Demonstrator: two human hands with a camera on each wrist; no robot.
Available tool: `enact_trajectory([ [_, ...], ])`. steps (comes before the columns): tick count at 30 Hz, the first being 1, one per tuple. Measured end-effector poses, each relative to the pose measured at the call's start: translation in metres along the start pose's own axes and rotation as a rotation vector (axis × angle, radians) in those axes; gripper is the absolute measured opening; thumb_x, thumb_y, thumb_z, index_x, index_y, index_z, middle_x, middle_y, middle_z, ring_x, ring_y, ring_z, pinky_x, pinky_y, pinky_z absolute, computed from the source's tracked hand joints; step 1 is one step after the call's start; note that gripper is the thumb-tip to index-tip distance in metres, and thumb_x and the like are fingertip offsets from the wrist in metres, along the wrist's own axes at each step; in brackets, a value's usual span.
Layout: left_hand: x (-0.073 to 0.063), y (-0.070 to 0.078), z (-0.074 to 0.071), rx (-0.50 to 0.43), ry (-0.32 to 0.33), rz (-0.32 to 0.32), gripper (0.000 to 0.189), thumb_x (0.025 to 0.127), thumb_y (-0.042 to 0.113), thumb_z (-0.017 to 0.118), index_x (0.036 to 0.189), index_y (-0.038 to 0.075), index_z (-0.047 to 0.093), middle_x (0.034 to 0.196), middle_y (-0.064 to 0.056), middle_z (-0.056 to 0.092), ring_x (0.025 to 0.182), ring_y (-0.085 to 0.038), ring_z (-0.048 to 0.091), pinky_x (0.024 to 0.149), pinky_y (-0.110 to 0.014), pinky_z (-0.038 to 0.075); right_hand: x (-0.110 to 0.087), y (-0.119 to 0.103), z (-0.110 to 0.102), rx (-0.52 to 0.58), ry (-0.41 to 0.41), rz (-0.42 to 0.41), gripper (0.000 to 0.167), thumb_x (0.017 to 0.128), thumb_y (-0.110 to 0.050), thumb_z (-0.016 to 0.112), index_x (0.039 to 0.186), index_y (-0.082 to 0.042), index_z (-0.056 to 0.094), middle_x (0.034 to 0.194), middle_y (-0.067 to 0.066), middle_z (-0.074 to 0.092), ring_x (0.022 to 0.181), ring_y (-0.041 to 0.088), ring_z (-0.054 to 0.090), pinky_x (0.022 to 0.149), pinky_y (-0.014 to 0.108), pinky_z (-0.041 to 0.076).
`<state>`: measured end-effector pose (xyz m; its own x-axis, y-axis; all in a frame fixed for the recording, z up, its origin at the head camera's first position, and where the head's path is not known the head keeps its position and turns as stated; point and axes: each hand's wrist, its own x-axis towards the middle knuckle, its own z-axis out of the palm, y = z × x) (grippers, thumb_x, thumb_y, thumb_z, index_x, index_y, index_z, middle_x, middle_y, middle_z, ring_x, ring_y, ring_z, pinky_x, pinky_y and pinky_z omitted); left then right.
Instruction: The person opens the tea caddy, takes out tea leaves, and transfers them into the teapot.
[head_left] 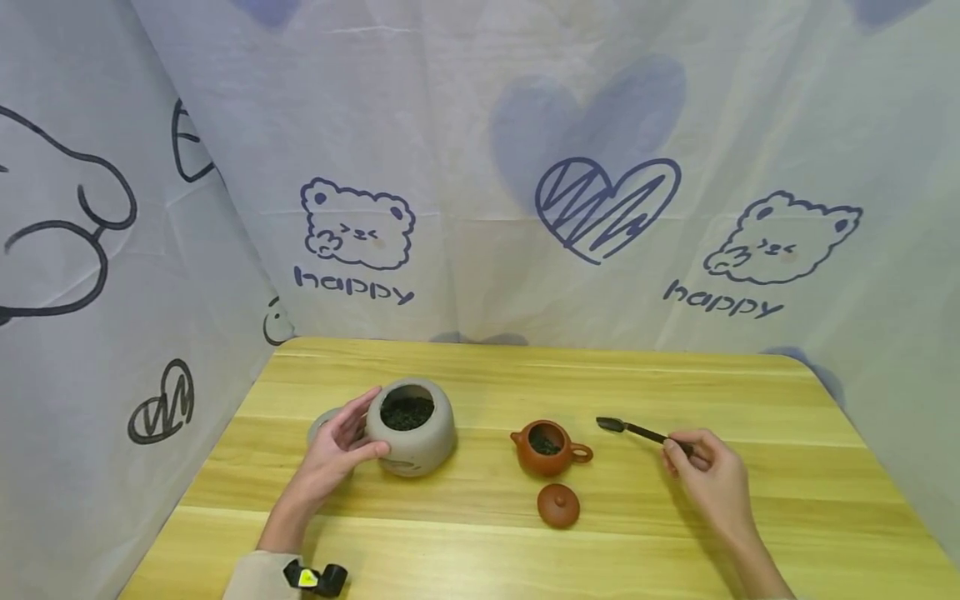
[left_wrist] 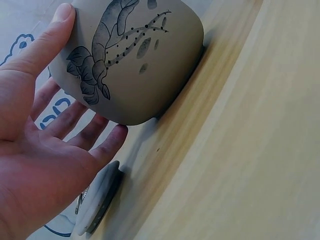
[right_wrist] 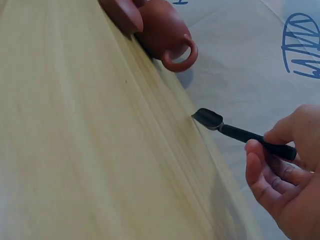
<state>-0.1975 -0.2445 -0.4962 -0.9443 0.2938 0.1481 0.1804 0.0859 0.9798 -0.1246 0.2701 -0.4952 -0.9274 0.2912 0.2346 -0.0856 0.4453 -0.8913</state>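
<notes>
My left hand (head_left: pixel 335 450) holds a round grey tea jar (head_left: pixel 423 450) from its left side, thumb in front and fingers spread behind. Dark tea leaves (head_left: pixel 407 413) show through the jar's wide mouth, and a leafy drawing (left_wrist: pixel 107 55) decorates its wall. My right hand (head_left: pixel 712 477) pinches the handle of a black tea scoop (head_left: pixel 637 430) between thumb and fingers. The scoop's head points left, above the wood and right of a small reddish-brown teapot (head_left: pixel 534 461). Inside the lidless teapot lie some dark leaves (head_left: pixel 547 447).
The teapot's round lid (head_left: pixel 558 508) lies knob up in front of the teapot. Partly hidden behind my left hand is the grey jar lid (left_wrist: pixel 102 200), on the wooden table (head_left: pixel 450 554). A printed cloth (head_left: pixel 465 183) hangs along the table's back edge and left side.
</notes>
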Motion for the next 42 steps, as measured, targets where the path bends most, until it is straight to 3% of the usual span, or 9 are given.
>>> enact_trajectory([
  [5,-0.001,0.0,-0.001,0.014,0.0,0.003,0.08,0.091,0.001,0.076,0.16,0.01,0.037,0.163,-0.015,0.034,0.149,-0.039,0.03,0.106,-0.019,0.044,-0.001,0.005,-0.003,-0.267,0.024,-0.066,0.009,0.092,-0.014,0.079,0.096,-0.006,0.077,0.091,0.008,0.076,0.077,-0.002,0.064,0.066,0.01,0.051],
  [11,-0.002,0.001,-0.002,0.023,-0.003,0.005,0.079,0.091,0.001,0.076,0.159,0.011,0.037,0.163,-0.015,0.035,0.149,-0.039,0.03,0.106,-0.019,0.044,-0.002,0.01,-0.007,-0.406,-0.03,-0.117,0.008,0.085,-0.008,0.083,0.091,-0.009,0.078,0.085,0.002,0.076,0.075,0.01,0.068,0.066,0.019,0.053],
  [16,-0.002,0.002,-0.002,0.022,-0.003,0.01,0.08,0.091,0.0,0.077,0.159,0.01,0.037,0.163,-0.016,0.034,0.149,-0.036,0.032,0.106,-0.02,0.045,-0.004,0.01,-0.009,-0.449,-0.113,-0.096,0.012,0.084,-0.003,0.08,0.095,-0.007,0.079,0.084,0.0,0.074,0.075,0.016,0.068,0.065,0.026,0.054],
  [24,-0.001,0.003,-0.002,0.02,-0.007,0.014,0.079,0.091,0.0,0.076,0.16,0.011,0.037,0.163,-0.016,0.034,0.148,-0.031,0.035,0.106,-0.02,0.045,-0.006,0.005,-0.006,-0.465,-0.187,-0.102,0.012,0.083,-0.002,0.079,0.094,-0.005,0.077,0.077,-0.004,0.069,0.068,0.009,0.062,0.061,0.021,0.052],
  [34,0.0,0.003,-0.001,0.028,-0.009,0.01,0.079,0.091,0.0,0.076,0.16,0.011,0.037,0.163,-0.016,0.035,0.148,-0.035,0.034,0.106,-0.02,0.045,-0.017,-0.002,0.006,-0.528,-0.207,-0.106,0.019,0.081,-0.004,0.078,0.099,-0.002,0.073,0.071,-0.008,0.061,0.063,0.007,0.055,0.057,0.024,0.046],
  [42,0.0,0.007,-0.001,0.032,-0.017,0.012,0.08,0.09,0.0,0.077,0.159,0.009,0.037,0.162,-0.017,0.036,0.147,-0.03,0.037,0.107,-0.021,0.045,-0.019,-0.009,0.01,-0.545,-0.231,-0.063,0.024,0.083,-0.008,0.08,0.103,0.001,0.071,0.072,-0.006,0.064,0.066,0.01,0.06,0.064,0.035,0.052],
])
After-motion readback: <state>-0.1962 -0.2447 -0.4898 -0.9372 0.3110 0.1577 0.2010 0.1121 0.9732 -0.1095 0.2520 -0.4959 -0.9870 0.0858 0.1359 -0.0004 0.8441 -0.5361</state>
